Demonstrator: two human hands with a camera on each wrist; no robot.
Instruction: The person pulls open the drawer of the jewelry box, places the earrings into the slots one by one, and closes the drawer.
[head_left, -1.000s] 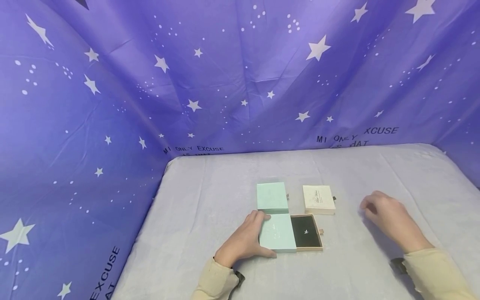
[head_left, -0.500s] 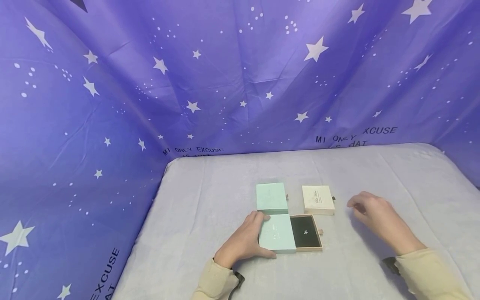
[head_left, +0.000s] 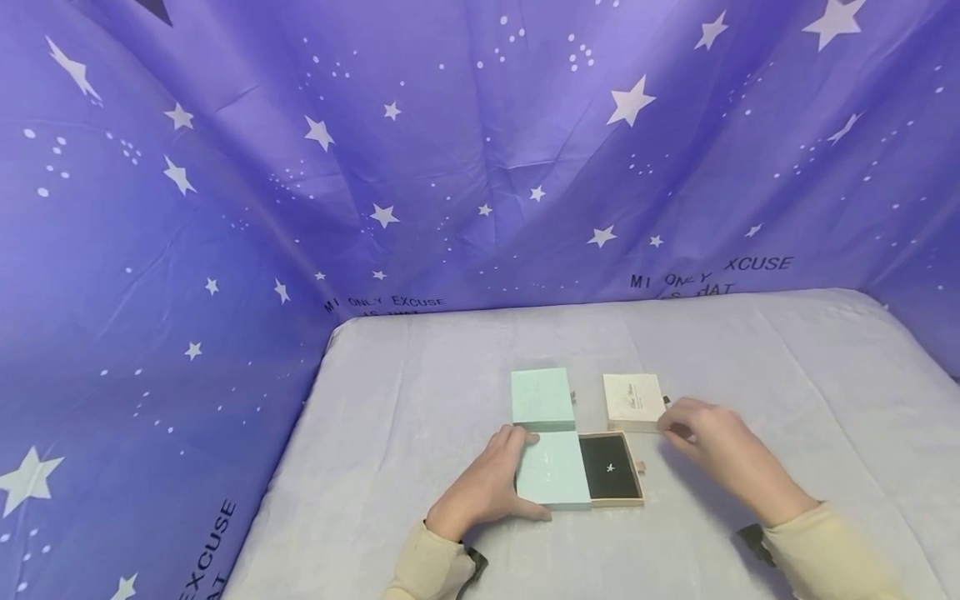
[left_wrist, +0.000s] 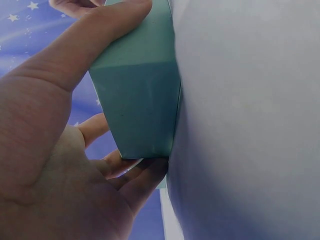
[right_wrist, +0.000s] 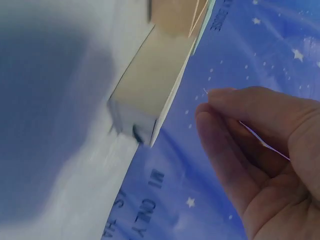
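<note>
My left hand (head_left: pixel 487 477) grips a mint-green drawer box (head_left: pixel 553 468) between thumb and fingers. In the left wrist view the thumb lies along one side of the mint box (left_wrist: pixel 140 107) and the fingers touch another. Its drawer (head_left: pixel 609 468) stands pulled out to the right, with a small white star-shaped piece (head_left: pixel 611 468) on the black lining. My right hand (head_left: pixel 705 433) hovers just right of that drawer, near a cream box's front corner. In the right wrist view the right hand (right_wrist: pixel 250 135) pinches thumb and fingertips together; a tiny light sliver (right_wrist: pixel 205 92) shows at the tips.
Behind the held box lies another mint box (head_left: pixel 542 395), closed. A closed cream box (head_left: pixel 633 400) with dark print stands to its right. A grey-white cloth (head_left: pixel 435 367) covers the table, and a purple star-printed curtain (head_left: pixel 450 150) rises behind and at the left.
My right hand has moved left, from the right side of the table to beside the cream box and the pulled-out drawer. The left hand and the boxes have stayed in place.
</note>
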